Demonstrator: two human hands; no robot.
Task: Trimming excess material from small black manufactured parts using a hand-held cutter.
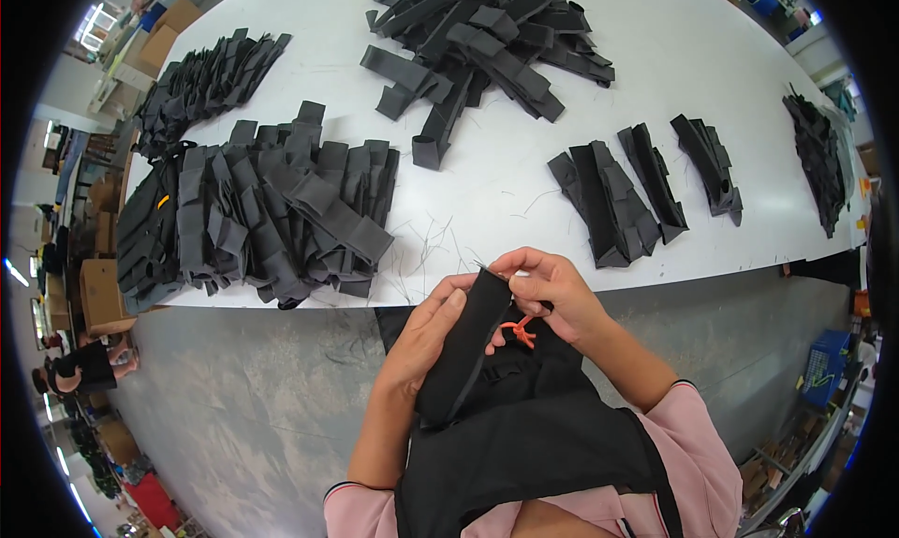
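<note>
Head view: the left hand (426, 337) is wrapped around a black fabric piece (471, 337) before the black apron (524, 444), near the white table (674, 60); the right hand (559, 299) curls at its upper end, above an orange cord (521, 331), whether gripping I can't tell; dark strips (281, 206) lie heaped beyond.

Free corridor ahead of the right hand (559, 293): surface (501, 168) between left stack (272, 201) and right bundles (609, 206); far heap (487, 37) obstructs.
</note>
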